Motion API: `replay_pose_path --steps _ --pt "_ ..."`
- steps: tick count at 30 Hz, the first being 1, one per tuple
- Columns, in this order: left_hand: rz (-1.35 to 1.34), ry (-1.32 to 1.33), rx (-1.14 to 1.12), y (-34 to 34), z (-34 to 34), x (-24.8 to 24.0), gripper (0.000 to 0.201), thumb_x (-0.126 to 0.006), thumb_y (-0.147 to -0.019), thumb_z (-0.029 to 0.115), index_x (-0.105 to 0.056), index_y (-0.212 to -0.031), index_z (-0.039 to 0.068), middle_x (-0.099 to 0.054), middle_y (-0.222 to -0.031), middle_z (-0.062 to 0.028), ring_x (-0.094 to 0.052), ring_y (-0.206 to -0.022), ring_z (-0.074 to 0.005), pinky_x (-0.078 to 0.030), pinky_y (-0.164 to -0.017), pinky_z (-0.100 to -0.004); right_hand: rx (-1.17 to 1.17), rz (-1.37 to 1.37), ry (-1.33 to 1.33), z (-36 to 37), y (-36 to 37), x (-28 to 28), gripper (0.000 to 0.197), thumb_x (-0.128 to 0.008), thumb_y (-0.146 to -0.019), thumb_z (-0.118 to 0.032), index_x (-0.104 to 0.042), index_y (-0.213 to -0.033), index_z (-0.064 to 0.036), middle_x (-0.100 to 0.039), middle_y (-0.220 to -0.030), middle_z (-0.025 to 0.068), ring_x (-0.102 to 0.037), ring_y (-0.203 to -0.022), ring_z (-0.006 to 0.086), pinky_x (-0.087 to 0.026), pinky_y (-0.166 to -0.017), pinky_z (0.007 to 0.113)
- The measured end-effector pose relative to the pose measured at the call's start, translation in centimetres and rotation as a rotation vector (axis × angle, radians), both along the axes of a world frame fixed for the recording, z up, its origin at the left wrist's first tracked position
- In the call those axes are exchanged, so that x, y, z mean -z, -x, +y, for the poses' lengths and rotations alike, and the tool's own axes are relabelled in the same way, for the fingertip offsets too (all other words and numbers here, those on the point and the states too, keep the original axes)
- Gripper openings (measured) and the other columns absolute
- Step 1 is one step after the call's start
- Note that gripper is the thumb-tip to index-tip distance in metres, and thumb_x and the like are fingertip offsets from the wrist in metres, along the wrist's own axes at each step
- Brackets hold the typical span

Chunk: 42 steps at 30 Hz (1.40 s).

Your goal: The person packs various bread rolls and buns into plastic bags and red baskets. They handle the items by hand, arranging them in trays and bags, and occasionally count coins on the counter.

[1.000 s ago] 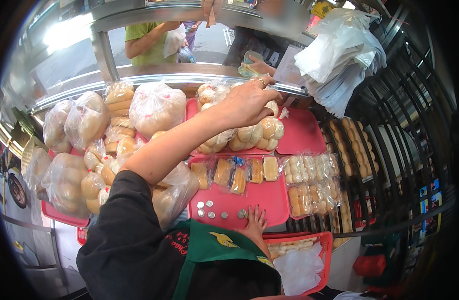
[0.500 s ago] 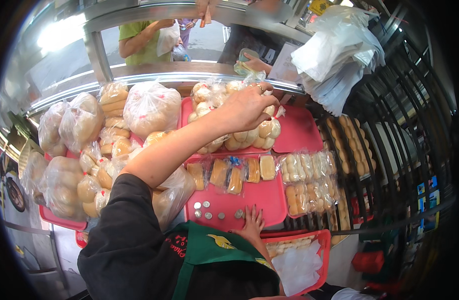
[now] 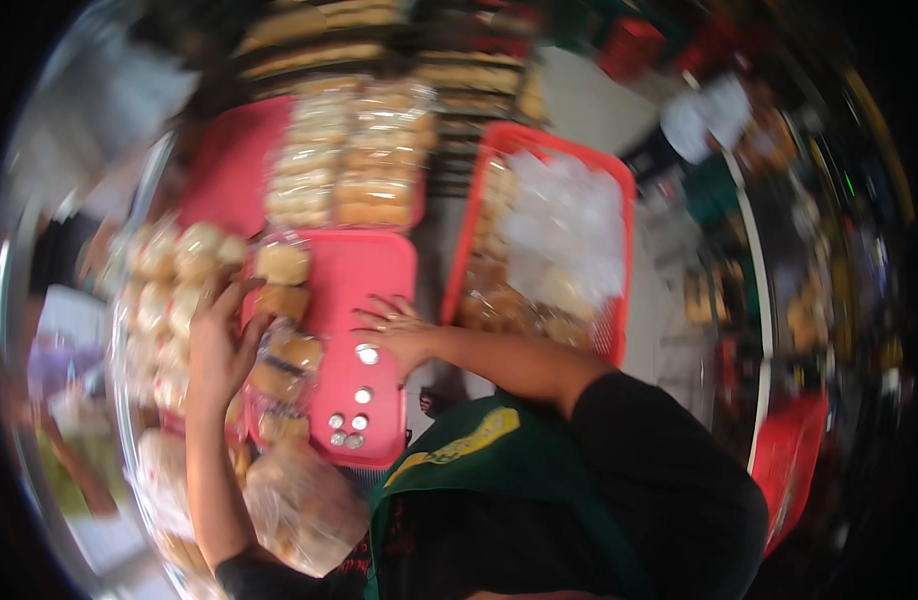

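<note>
tray (image 3: 354,270): coins (image 3: 363,395) are lying on it | basket (image 3: 628,240) is standing right | buns (image 3: 200,253) are resting left | roll packs (image 3: 379,175) are lying behind

The left hand (image 3: 219,340) was blurred — I couldn't tell whether it touched the bagged buns (image 3: 154,310). White sheeting (image 3: 569,225) hid some rolls (image 3: 494,210) in the red basket (image 3: 627,215); markings on the coins (image 3: 363,395) were too small to read — the person in white (image 3: 709,115) just a smear.

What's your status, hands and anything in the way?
Left hand open by clear-bagged round buns, contact unclear. Right hand spread on pink rectangular plastic tray. Round silver coins lie there near right hand. Nothing over the coins.
</note>
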<state>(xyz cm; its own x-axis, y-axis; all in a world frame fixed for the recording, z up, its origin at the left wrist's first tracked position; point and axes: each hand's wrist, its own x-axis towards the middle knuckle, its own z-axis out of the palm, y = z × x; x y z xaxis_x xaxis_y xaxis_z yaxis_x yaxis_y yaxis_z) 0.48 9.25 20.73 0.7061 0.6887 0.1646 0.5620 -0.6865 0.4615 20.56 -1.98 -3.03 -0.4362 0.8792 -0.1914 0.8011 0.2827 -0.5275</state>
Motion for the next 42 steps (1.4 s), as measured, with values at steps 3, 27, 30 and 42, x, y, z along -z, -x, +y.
replay_pose_path --steps 3,27,30,42 --pt "0.146 0.171 0.097 -2.8 -1.5 2.4 0.043 -0.073 -0.073 -0.001 -0.064 -0.114 0.006 -0.054 -0.127 -0.0191 -0.058 -0.108 -0.0366 -0.051 -0.085 -0.0419 0.023 0.005 -0.031 -0.3 0.1 0.1 0.126 -0.088 -0.043 -0.050 -0.031 -0.149 -0.0150 -0.016 -0.159 0.0147 -0.002 -0.147 0.0387 -0.006 -0.113 0.065" --pt "0.335 0.570 0.968 -48.0 -49.8 16.9 0.035 -0.069 -0.081 0.003 -0.064 -0.115 0.006 -0.061 -0.116 -0.0143 -0.064 -0.101 -0.0293 -0.053 -0.080 -0.0380 2.216 -0.492 -0.170 -75.4 -48.8 -1.6 0.081 -0.076 -0.075 -0.027 -0.037 -0.145 -0.0131 -0.025 -0.150 0.0269 -0.018 -0.141 0.0470 -0.028 -0.110 0.056" --pt "0.353 0.356 1.160 -55.5 -53.7 14.1 0.036 -0.069 -0.081 0.008 -0.063 -0.117 0.007 -0.061 -0.114 -0.0174 -0.061 -0.103 -0.0347 -0.052 -0.085 -0.0407 2.425 -0.381 -0.228 -82.0 -50.9 0.6 0.075 -0.073 -0.078 -0.026 -0.038 -0.143 -0.0089 -0.029 -0.149 0.0262 -0.021 -0.142 0.0429 -0.027 -0.112 0.054" --pt "0.175 0.519 1.680 -88.7 -73.1 16.8 0.025 -0.065 -0.082 0.008 -0.065 -0.107 0.005 -0.065 -0.099 -0.0169 -0.066 -0.089 -0.0327 -0.053 -0.079 -0.0393 2.713 -0.550 -0.015 -89.5 -57.3 4.7 0.055 -0.054 -0.084 -0.010 -0.043 -0.138 -0.0068 -0.037 -0.146 0.0167 -0.026 -0.141 0.0336 -0.015 -0.115 0.057"
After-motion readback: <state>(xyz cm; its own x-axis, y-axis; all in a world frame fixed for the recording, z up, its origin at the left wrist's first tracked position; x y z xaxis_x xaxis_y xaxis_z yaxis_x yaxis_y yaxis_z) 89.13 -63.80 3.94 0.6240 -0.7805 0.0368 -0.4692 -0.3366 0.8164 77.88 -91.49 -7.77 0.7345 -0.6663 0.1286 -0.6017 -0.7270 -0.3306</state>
